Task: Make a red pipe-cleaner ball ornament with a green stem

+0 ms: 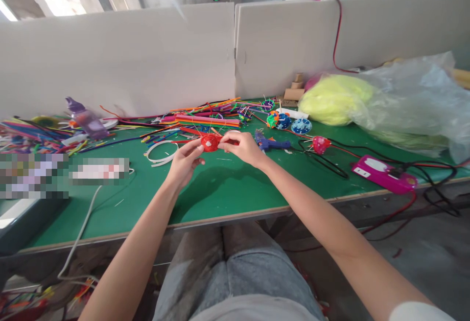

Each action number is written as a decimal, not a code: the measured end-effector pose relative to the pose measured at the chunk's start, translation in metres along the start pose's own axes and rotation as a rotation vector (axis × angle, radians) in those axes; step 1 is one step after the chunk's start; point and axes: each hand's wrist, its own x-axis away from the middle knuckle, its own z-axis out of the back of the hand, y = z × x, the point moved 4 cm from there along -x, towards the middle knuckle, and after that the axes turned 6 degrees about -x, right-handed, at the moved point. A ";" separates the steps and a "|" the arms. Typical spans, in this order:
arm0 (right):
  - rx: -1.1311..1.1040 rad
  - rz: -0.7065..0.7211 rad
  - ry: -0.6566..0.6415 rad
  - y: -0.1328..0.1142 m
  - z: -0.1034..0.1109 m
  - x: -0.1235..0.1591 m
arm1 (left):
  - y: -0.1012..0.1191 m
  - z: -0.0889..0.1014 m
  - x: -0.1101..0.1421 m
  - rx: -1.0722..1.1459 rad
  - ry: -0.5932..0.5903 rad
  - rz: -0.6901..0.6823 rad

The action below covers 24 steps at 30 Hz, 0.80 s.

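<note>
In the middle of the head view, a small round red craft piece (210, 142) is held above the table. A pale spot marks its front, and thin wire-like bits stick up behind it. My left hand (186, 158) pinches its left side between thumb and fingertips. My right hand (242, 146) has its fingers closed at the right side of the same piece. Whether a separate red strip lies between the right fingertips, I cannot tell. A blue glue gun (273, 143) lies just right of my right hand. A white ring-shaped strip (161, 153) is left of my left hand.
Colourful pipe-cleaner-like stems (205, 119) lie behind my hands. Blue patterned balls (301, 125) and a red dotted one (320, 145) are to the right. A magenta power strip (384, 173) with cables, plastic bags (400, 101) and a purple bottle (87, 119) stand around the green table (227, 198).
</note>
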 end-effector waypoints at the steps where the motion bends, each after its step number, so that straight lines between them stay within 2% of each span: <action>1: -0.015 -0.003 -0.002 0.000 0.000 0.000 | 0.000 -0.001 0.000 0.014 -0.015 0.006; 13: -0.126 -0.048 -0.057 -0.001 0.001 -0.001 | 0.005 -0.004 0.002 0.025 -0.013 -0.022; 24: -0.162 -0.080 -0.030 -0.004 0.002 0.000 | 0.003 -0.002 0.001 0.068 -0.068 -0.005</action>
